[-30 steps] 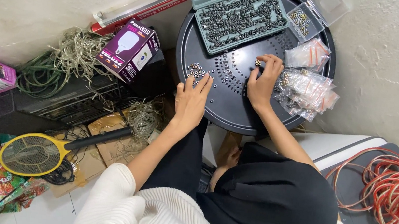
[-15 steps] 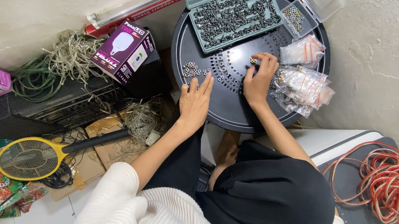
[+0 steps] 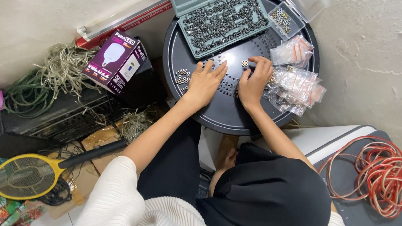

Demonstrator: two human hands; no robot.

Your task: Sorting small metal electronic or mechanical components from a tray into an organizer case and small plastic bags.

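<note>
My left hand (image 3: 204, 81) lies flat on the round dark perforated table (image 3: 220, 115), fingers spread and holding nothing. A small pile of metal nuts (image 3: 182, 75) sits just left of it. My right hand (image 3: 255, 81) is curled beside it, with thumb and forefinger pinching a small metal nut (image 3: 244, 63). An open grey-green case full of dark screws (image 3: 223, 20) lies just beyond both hands. Several clear bags of small parts (image 3: 296, 83) are heaped against my right hand.
A small clear box of nuts (image 3: 285, 18) stands at the table's far right. Left on the floor are a purple bulb box (image 3: 116, 62), tangled wires (image 3: 61, 68), a black device (image 3: 36, 120) and a yellow racket swatter (image 3: 25, 176). Coiled red cable (image 3: 383, 177) lies on a grey board at right.
Both hands have come together near the table's middle: the left slid away from the nut pile, and the right moved left, away from the bags, still pinching the small piece.
</note>
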